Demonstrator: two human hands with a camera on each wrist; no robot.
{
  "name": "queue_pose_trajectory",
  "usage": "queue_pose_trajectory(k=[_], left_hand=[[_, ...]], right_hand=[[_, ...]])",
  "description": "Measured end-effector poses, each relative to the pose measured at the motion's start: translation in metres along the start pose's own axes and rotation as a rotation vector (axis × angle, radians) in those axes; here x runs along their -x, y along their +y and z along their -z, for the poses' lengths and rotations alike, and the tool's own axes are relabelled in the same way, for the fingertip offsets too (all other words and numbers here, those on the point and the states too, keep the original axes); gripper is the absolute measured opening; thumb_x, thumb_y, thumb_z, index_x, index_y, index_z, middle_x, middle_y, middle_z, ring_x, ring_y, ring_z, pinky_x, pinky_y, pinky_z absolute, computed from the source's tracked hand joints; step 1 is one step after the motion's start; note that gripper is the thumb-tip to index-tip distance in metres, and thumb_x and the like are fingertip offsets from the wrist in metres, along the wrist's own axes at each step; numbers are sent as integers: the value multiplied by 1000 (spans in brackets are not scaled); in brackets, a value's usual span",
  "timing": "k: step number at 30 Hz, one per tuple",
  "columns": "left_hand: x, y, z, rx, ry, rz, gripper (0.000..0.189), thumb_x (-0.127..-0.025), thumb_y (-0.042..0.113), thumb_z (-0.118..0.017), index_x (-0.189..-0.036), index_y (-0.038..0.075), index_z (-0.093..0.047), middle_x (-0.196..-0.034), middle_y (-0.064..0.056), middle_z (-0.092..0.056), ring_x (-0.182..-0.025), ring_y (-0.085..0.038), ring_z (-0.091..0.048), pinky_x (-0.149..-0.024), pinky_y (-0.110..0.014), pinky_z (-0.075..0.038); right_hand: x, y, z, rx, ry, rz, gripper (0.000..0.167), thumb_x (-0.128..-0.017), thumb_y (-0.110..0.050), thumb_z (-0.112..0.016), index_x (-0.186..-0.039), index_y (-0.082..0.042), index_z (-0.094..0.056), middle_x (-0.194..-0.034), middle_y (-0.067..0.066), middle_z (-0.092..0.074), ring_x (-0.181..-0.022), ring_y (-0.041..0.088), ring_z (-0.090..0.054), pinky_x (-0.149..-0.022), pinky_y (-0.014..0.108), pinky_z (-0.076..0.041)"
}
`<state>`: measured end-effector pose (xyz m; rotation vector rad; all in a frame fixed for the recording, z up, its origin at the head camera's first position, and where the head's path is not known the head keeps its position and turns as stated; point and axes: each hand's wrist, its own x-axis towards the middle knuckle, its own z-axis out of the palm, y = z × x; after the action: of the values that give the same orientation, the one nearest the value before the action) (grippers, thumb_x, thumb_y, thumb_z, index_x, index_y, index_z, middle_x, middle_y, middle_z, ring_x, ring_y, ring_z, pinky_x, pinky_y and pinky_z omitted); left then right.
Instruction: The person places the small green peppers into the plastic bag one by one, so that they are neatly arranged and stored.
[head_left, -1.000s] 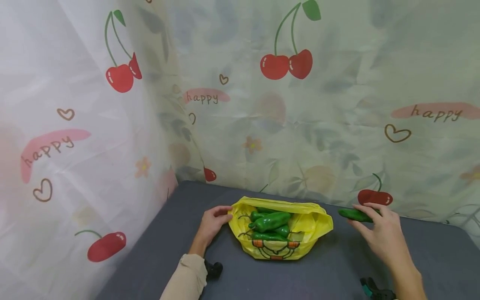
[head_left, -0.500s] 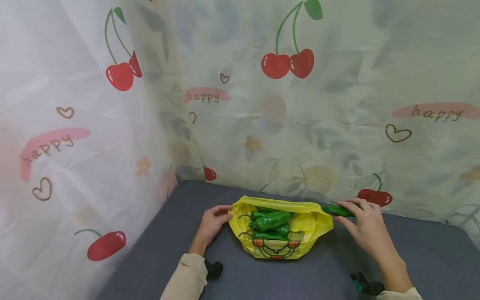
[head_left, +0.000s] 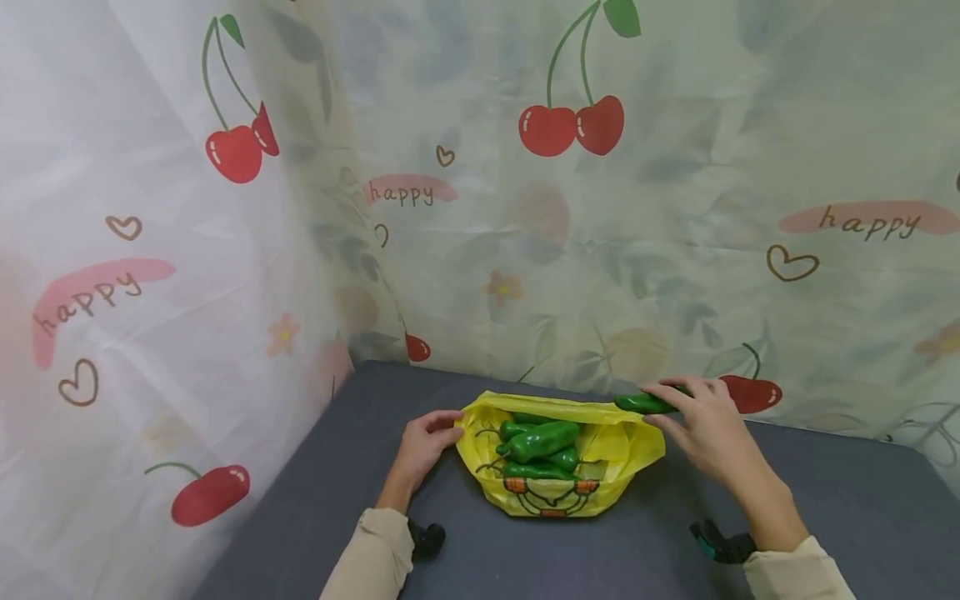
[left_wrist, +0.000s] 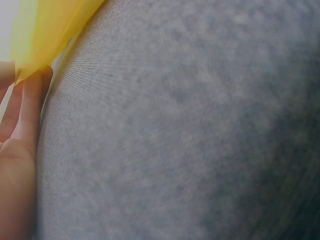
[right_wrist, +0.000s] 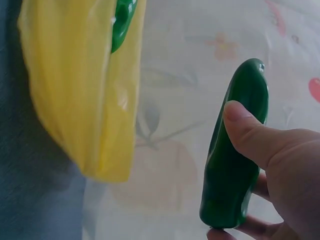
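Note:
A yellow plastic bag (head_left: pixel 626 475) with a printed front sits on the dark table, its mouth spread wide. Several green peppers (head_left: pixel 542 442) lie inside. At the bag's left edge my left hand (head_left: pixel 420 454) pinches the plastic between thumb and fingers; the left wrist view shows this yellow corner (left_wrist: pixel 45 37) at the fingertips. My right hand (head_left: pixel 708 423) grips another green pepper (head_left: pixel 639 404), which overlaps the bag's back right rim in the head view. Seen from the right wrist, the thumb lies across this pepper (right_wrist: pixel 232 165), with a gap between it and the bag.
A dark grey cloth-like surface (head_left: pixel 570 562) covers the table. Behind and at the left hang curtains (head_left: pixel 480 333) printed with cherries, close to the table's back edge. Black wrist devices (head_left: pixel 723 546) are worn under both forearms.
My right hand has carried the green pepper leftward from beside the bag to its back right rim, rising slightly. The left hand has kept its hold on the bag.

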<state>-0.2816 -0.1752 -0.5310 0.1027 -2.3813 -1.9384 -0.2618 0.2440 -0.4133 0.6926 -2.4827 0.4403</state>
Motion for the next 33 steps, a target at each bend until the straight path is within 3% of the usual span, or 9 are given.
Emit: queue_pose_trajectory(k=[6, 13, 23, 33], left_hand=[[1, 2, -1, 5, 2, -1, 30, -92, 19, -77, -121, 15, -75, -125, -8, -73, -112, -19, -66, -97, -37, -56], [1, 2, -1, 8, 2, 5, 29, -92, 18, -77, -121, 15, -75, -125, -8, -73, -113, -20, -66, -97, -36, -56], [-1, 2, -2, -5, 3, 5, 29, -93, 17, -76, -121, 15, -75, -125, -8, -72, -114, -21, -66, -96, -36, -56], [-5, -6, -1, -33, 7, 12, 28, -91, 20, -77, -119, 18, -76, -124, -4, -73, -113, -17, -67, -95, -34, -57]], right_hand=[[-14, -8, 3, -7, -28, 63, 46, -83, -18, -83, -128, -18, -72, -121, 13, -67, -112, 41, -53, -92, 59, -44], [-26, -14, 5, 15, -119, 53, 42, -89, -21, -78, -131, -21, -71, -126, 14, -65, -117, 44, -50, -92, 61, -46], [-41, -25, 8, 101, -149, 111, 43, -89, -27, -78, -131, -25, -70, -131, 13, -65, -121, 45, -53, -97, 65, -47], [-53, -44, 7, 211, -262, 91, 43, -94, -38, -71, -136, -28, -67, -132, 6, -63, -120, 43, -54, -86, 62, -49]])
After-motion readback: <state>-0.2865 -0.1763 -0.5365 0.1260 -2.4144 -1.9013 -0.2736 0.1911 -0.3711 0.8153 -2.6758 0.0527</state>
